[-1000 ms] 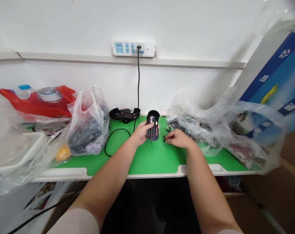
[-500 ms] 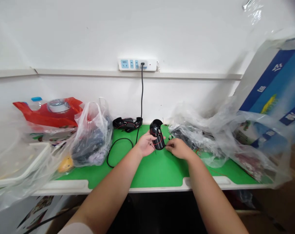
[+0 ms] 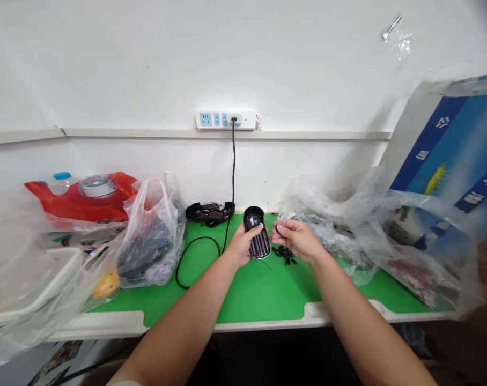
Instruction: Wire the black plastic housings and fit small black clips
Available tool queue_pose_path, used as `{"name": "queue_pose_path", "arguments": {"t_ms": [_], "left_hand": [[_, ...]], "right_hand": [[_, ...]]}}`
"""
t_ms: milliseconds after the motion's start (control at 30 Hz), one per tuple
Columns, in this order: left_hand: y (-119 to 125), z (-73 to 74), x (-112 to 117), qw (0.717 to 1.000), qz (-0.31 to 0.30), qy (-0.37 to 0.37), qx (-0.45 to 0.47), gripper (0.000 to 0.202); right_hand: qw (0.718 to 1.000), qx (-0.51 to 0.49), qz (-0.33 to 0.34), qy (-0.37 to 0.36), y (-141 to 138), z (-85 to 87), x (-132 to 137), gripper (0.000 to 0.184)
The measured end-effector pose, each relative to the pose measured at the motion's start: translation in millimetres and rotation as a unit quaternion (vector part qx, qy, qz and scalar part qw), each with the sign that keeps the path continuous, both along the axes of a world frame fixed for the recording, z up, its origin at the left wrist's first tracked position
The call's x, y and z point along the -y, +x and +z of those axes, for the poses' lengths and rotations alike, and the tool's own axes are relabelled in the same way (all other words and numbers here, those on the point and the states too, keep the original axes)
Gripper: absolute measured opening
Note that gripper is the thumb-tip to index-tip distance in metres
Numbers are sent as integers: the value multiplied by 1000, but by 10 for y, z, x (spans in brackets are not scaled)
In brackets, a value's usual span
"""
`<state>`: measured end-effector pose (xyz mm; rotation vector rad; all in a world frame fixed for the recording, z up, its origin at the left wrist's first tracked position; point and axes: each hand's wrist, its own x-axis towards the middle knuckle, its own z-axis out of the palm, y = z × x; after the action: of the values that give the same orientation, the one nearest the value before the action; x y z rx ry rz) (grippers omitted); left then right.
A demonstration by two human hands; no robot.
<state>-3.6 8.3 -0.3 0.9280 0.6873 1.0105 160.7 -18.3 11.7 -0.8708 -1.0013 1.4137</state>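
My left hand is wrapped round a black plastic housing, thumb across its front. The housing has a rounded hollow top, ribbed slots below and thin red and black wires, and is tilted so its open face shows. Just right of it, my right hand is closed in a pinch, with a dark bit at the fingertips that looks like a small black part. Below that hand, a pile of small black parts lies on the green mat.
More black housings with wires lie at the back, beside a black cable from the power strip. Plastic bags and a red bag stand left. Clear plastic wrapping and a blue box crowd the right.
My right hand has risen from the small parts up beside the housing, uncovering the pile. The housing has turned in my left hand to show its open face. The view has tipped slightly upward.
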Motion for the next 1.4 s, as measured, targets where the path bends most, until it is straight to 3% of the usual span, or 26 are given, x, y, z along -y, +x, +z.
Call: {"name": "queue_pose_path", "arguments": {"t_ms": [133,300,433,533,667,767,1267,1400], "left_hand": [[2,13,10,1000,-9,-28,9,48],[3,32,8,999,34,-28,-11,41],[13,42,14,998,51,-13,-19,39],[23,44,24,997,64,-6,-33,41],[32,51,40,995,80,-5,-50,42],[35,60,52,995,79,-3,-62,41],[27,123,108,995,74,-4,-70,40],[23,92,79,992,83,16,-89,38]], "right_hand": [[998,23,55,30,16,156,-91,25],[998,-38,40,23,80,-26,-175,23],[993,-85,77,3,110,-128,-146,14],[991,-110,77,-23,112,-123,-132,9],[990,-110,75,-46,91,-120,-122,21],[987,-119,91,-51,78,-127,-112,18],[987,-96,125,-10,47,-112,-69,23],[991,-86,103,-14,37,-112,-70,19]]}}
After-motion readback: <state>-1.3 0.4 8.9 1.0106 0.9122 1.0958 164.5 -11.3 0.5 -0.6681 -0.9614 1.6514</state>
